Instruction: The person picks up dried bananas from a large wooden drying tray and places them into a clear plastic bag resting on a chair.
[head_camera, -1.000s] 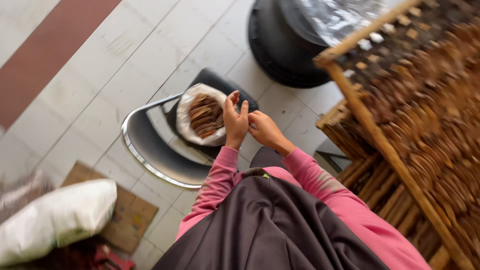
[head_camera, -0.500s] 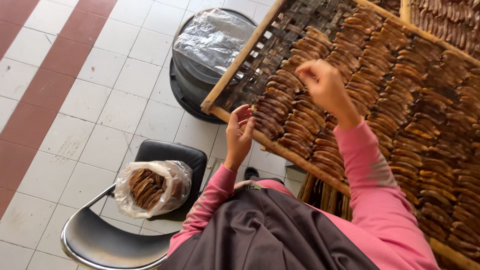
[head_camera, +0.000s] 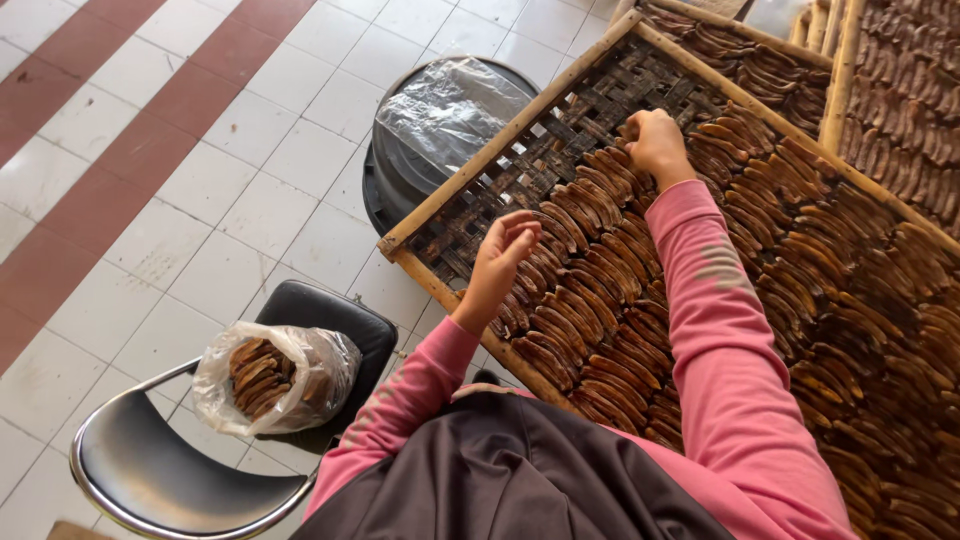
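Right hand (head_camera: 655, 142), now reaching farther up the woven tray (head_camera: 470, 190), curls over dried brown pieces (head_camera: 600, 300), apparently pinching one; left hand (head_camera: 508, 243) hovers loosely curled, empty.

I see my left hand (head_camera: 505, 245) raised with fingers loosely curled, while my right hand (head_camera: 655, 140) reaches farther forward, closed, arm extended.

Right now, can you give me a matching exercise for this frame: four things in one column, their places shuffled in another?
1. right hand
2. left hand
3. plastic bag
4. black bin

a. on the chair seat
b. on the tiled floor, beside the rack's corner
c. far up the rack, on the brown pieces
d. over the rack's near edge

Pairs: 1-c, 2-d, 3-a, 4-b
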